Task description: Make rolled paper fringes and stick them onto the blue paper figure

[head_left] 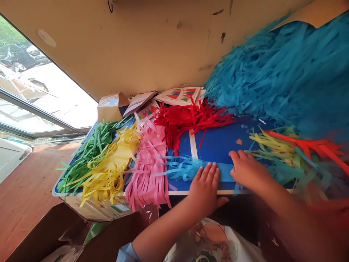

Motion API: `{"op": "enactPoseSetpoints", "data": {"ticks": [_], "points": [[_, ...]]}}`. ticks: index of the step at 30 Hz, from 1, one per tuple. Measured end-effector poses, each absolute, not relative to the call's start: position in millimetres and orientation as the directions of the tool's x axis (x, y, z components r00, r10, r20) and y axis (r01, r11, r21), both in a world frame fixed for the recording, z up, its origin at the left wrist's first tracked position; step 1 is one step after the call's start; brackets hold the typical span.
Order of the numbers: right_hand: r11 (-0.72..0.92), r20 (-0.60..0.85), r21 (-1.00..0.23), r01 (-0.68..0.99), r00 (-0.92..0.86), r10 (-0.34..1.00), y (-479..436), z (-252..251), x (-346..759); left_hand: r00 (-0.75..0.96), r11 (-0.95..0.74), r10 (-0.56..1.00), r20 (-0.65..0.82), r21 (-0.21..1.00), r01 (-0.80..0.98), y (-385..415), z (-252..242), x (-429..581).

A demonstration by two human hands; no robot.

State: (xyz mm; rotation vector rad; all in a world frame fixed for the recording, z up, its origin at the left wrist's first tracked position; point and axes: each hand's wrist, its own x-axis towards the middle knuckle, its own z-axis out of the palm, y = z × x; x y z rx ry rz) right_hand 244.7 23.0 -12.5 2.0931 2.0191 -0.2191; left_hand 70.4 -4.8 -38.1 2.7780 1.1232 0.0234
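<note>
My left hand (204,189) lies flat with its fingers apart on the blue paper strips (181,168), at the near edge of a blue board (218,142). My right hand (247,171) presses on the same band of strips, its fingertips on the board. Neither hand visibly grips anything. Fringes of pink (147,167), yellow (109,167) and green (87,156) paper strips lie to the left, with red strips (188,120) at the far side. A mixed bunch of orange, yellow and teal strips (297,153) lies beyond my right hand.
A huge mass of teal paper strips (272,72) rises at the right against a beige wall (136,43). Patterned paper cards (180,96) and a brown paper bag (111,107) stand at the board's far end. Below lie a cardboard box (49,233) and a wooden floor (27,182).
</note>
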Motion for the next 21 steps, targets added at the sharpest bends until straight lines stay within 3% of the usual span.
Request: {"op": "enactPoseSetpoints", "data": {"ticks": [8, 17, 21], "points": [[-0.039, -0.253, 0.026, 0.999, 0.045, 0.966, 22, -12, 244, 0.717, -0.712, 0.695, -0.052, 0.086, 0.697, 9, -35, 43], [-0.042, -0.202, -0.049, 0.998, 0.032, 0.979, 17, -15, 244, 0.719, -0.705, 0.695, -0.015, 0.18, 0.685, 14, -22, 43], [-0.034, -0.2, -0.061, 0.998, 0.021, 0.979, 21, -10, 240, 0.649, -0.642, 0.76, -0.016, 0.135, 0.755, 27, -9, 52]]}}
